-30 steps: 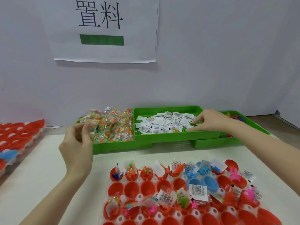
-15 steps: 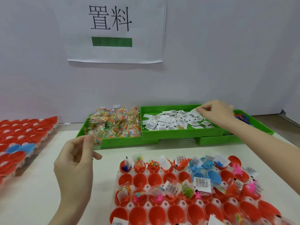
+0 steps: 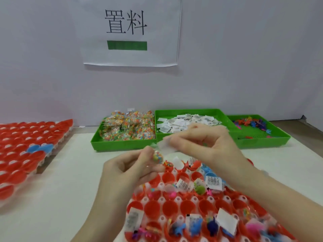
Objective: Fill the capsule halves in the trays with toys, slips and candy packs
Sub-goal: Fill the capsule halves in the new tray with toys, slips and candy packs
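A tray of red capsule halves (image 3: 167,206), many already filled, lies just below both hands. The left hand (image 3: 129,169) pinches a small candy pack (image 3: 157,157) between thumb and fingertips; it looks light, crinkly and slippery, best held by its edge. Just beside it, the right hand (image 3: 206,147) pinches a flimsy paper slip (image 3: 167,145) by one end, its other fingers curled.

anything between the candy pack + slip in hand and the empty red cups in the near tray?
Nothing visible. Left hand pinches the candy pack, right hand the slip, both above the tray; empty red cups lie open below.
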`<control>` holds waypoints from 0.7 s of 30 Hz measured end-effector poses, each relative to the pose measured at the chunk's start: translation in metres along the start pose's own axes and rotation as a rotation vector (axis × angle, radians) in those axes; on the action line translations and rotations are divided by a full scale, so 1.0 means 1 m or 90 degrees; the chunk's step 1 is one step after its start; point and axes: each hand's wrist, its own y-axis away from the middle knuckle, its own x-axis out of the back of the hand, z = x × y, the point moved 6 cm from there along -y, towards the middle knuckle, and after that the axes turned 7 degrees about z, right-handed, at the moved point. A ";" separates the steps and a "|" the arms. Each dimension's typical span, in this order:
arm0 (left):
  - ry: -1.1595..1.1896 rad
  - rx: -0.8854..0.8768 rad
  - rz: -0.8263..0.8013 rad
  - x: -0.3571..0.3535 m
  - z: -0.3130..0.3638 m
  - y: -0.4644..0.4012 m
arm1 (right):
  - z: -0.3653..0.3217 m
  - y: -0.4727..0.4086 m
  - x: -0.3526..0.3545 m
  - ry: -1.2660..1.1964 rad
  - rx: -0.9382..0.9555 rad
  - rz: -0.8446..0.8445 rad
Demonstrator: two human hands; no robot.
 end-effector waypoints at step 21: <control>-0.152 -0.055 -0.031 0.029 0.019 0.083 | -0.027 0.083 -0.025 -0.107 -0.063 -0.054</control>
